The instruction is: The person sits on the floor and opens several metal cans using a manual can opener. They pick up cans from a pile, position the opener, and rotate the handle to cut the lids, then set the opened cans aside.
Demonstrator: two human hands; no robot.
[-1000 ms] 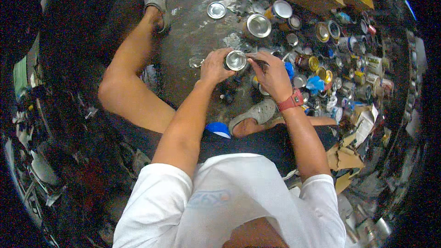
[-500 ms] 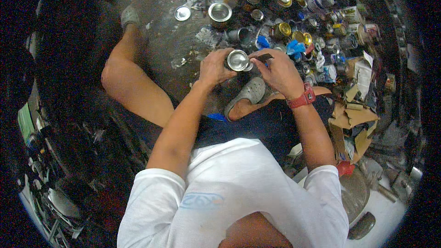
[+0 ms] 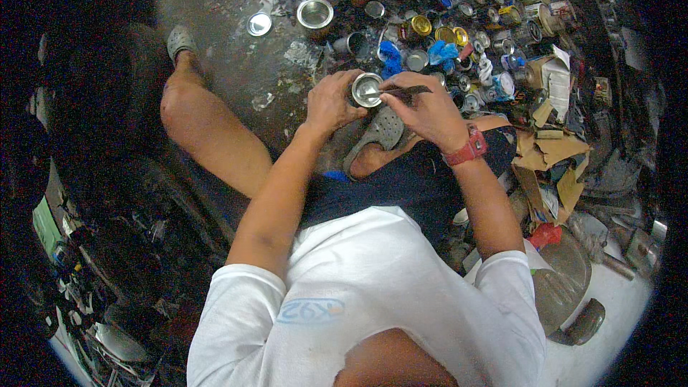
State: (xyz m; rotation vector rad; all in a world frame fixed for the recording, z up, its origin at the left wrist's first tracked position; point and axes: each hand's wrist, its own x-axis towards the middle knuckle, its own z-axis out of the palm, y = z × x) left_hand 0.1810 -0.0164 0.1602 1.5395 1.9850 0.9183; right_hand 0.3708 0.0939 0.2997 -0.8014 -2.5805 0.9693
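Note:
My left hand (image 3: 332, 102) is wrapped round the side of a small open metal can (image 3: 367, 83) and holds it up in front of me, its mouth facing up. Inside, the can looks silvery; what it contains is too small to tell. My right hand (image 3: 432, 116) pinches what looks like a dark-handled putty knife (image 3: 417, 90). Its thin blade reaches over the rim into the can's mouth. A red watch (image 3: 470, 146) is on my right wrist. Below the can is my grey clog (image 3: 385, 129).
A larger open can (image 3: 315, 16) and a silver lid (image 3: 259, 24) lie on the stained floor ahead. Many paint cans (image 3: 420, 26) crowd the right, with blue crumpled pieces (image 3: 442, 52) among them. Torn cardboard (image 3: 548, 149) sits beside my right forearm.
The putty knife has moved left, from beside the can to over its mouth, with its blade inside. The floor cans have shifted up and left in view.

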